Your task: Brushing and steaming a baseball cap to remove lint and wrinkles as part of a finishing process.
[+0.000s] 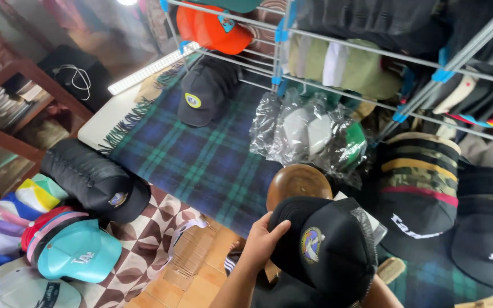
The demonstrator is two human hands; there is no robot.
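Black mesh-backed cap [326, 245] with a round embroidered patch sits low in our view, near the centre, and we hold it up over the plaid blanket [201, 159]. Our left hand [261, 242] grips its side, fingers [278, 228] curled closed against the crown. Our right hand stays hidden behind the cap, so we cannot tell its grip. Just past the cap a rounded wooden block [296, 182] stands on the blanket. Left of us a stack of black caps [95, 179] and a teal cap [78, 251] lie together. Farther off, bagged caps [309, 134] rest under a wire rack [372, 51] holding an orange cap [212, 28].
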